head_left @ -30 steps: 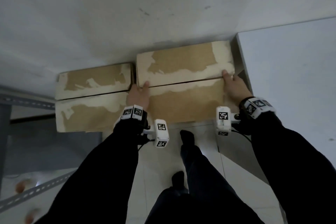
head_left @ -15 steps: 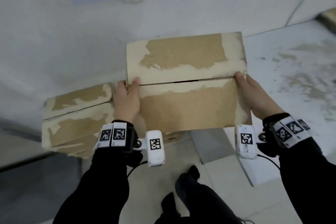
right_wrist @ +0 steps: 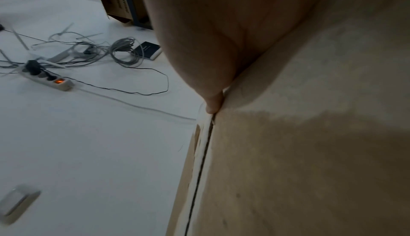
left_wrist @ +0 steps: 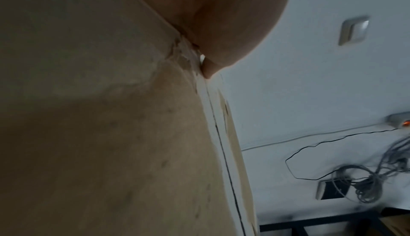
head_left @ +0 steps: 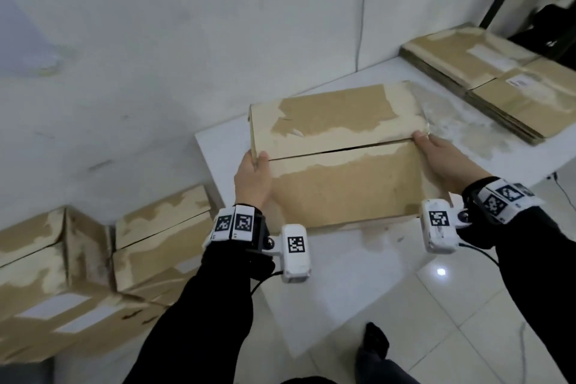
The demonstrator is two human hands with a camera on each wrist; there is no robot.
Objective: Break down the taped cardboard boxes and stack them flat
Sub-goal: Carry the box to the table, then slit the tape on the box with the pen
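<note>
Box (head_left: pixel 339 162) held between both hands: left hand (head_left: pixel 253 179) clasps its left end, right hand (head_left: pixel 445 159) its right end, thumbs at the top seam. Long axis runs hand to hand, over the desk's (head_left: pixel 218 146) near-left corner. Flattened stack (head_left: pixel 498 78) sits at the far-right edge, nearer the right hand.

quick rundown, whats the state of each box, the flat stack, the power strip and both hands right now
held box: still assembled, top flaps shut with a thin gap along the seam, carried over the white table
left hand: grips the box's left end
right hand: grips its right end
floor boxes: assembled, not broken down
flattened stack: lying flat on the table
power strip: switch lit orange
</note>
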